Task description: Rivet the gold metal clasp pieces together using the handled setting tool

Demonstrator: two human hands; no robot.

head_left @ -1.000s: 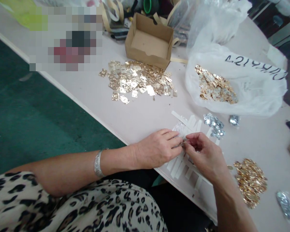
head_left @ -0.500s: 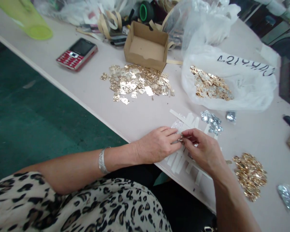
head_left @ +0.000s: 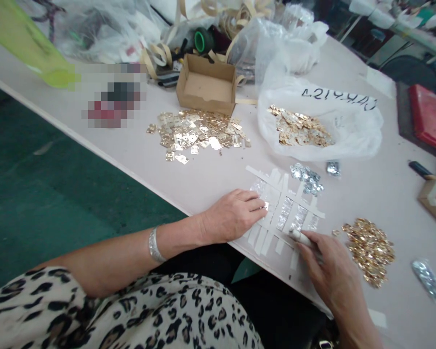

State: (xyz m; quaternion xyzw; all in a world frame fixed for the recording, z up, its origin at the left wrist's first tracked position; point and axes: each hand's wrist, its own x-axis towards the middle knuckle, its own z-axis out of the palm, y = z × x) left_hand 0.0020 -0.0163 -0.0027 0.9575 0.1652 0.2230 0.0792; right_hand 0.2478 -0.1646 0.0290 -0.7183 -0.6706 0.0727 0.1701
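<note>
Head view: left hand flat, grip apart, right hand grip unclear, both on tape strips at table edge.

Two hands are seen: left hand, right hand. One cardboard box, one plastic bag and one white stick are counted.

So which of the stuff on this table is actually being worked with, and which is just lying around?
In use: left hand resting on the white strips; right hand gripping a white stick; probably the silver pieces beside the strips.
Lying about: gold plates, cardboard box, plastic bag, gold pile, green tape roll.
</note>
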